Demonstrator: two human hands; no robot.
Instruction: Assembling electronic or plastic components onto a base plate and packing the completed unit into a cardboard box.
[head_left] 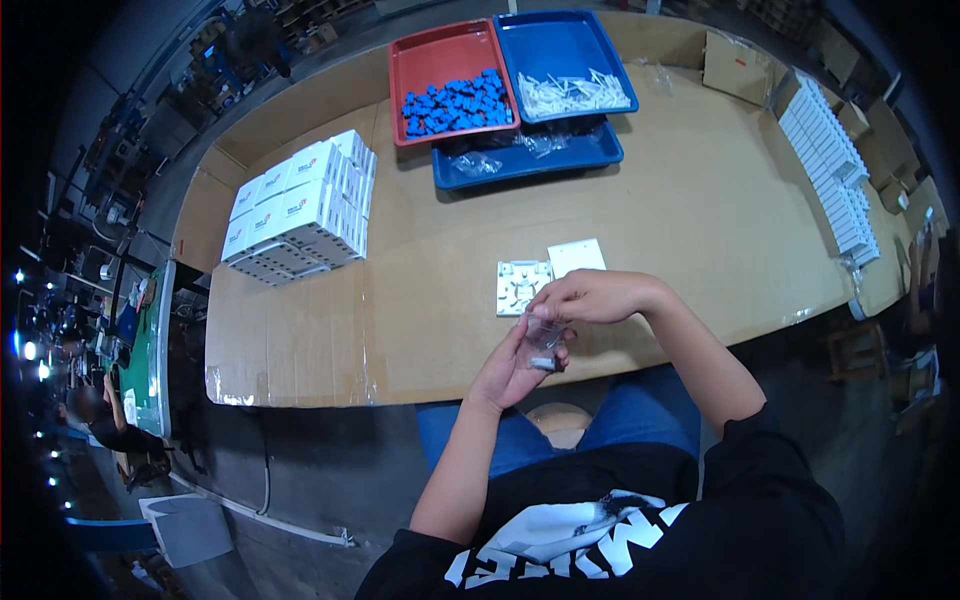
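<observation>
Close to the table's front edge, my left hand [513, 374] holds a small clear plastic bag [544, 338] with small white pieces low inside it. My right hand [592, 298] pinches the bag's upper end with thumb and fingers. Just beyond the hands lies a white square plastic base [522, 285] with moulded parts and slots facing up. Beside it, partly behind my right hand, is a flat white square cover [577, 256].
At the back stand a red tray [440, 50] of small blue parts and a blue tray [555, 45] of thin white pieces. Below them, another blue tray [530, 175] holds clear bags. White units [300, 205] are stacked left, white pieces [825, 160] right. Cardboard walls edge the table. Another person sits far left.
</observation>
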